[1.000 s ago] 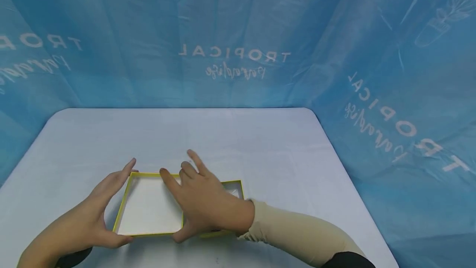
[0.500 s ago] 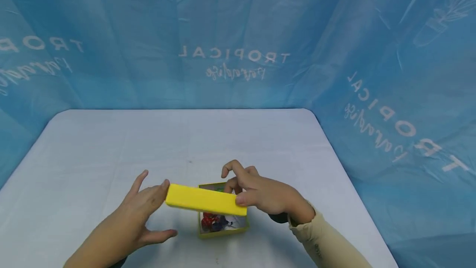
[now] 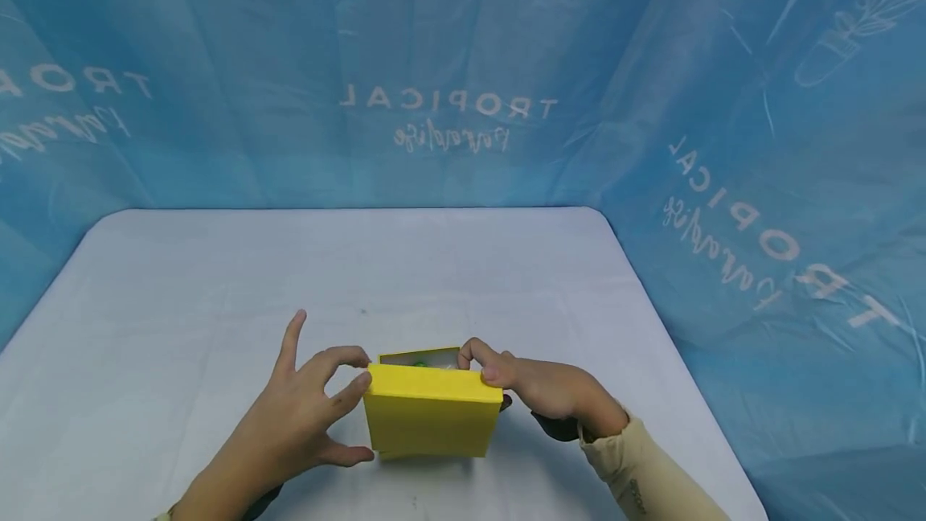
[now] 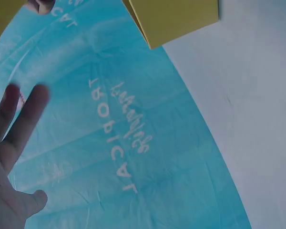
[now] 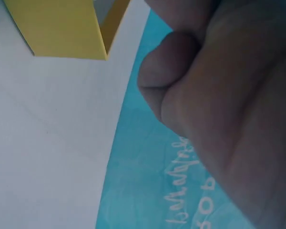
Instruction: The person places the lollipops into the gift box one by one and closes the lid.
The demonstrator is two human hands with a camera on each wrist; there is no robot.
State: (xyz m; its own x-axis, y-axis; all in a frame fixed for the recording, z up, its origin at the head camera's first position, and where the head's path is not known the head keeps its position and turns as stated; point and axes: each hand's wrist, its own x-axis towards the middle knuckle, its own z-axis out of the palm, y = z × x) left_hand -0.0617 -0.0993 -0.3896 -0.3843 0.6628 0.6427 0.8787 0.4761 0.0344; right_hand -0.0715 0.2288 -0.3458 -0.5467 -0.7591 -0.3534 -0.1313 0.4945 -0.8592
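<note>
A yellow box lid (image 3: 432, 416) hangs tilted over the near side of the box, its flat face toward me. My right hand (image 3: 557, 392) pinches the lid's right end, thumb on its side wall. My left hand (image 3: 300, 408) is at the lid's left corner, two fingertips right at it in the head view, thumb spread low. In the left wrist view, the fingers (image 4: 26, 119) are extended and spread. The yellow box (image 4: 176, 21) stands on the table, mostly covered by the lid in the head view. Its back wall (image 3: 443, 357) and a bit of green inside show.
A white cloth covers the table (image 3: 217, 280). Blue curtains with mirrored white lettering (image 3: 448, 103) hang behind and at the sides. The right forearm wears a beige sleeve (image 3: 644, 473). A dark wrist band (image 3: 557, 426) shows below the right wrist.
The right hand has swung the lid from beside the box, its white inside up, rightward over the box, turning its yellow outside toward me. The left hand has followed rightward to the lid's corner.
</note>
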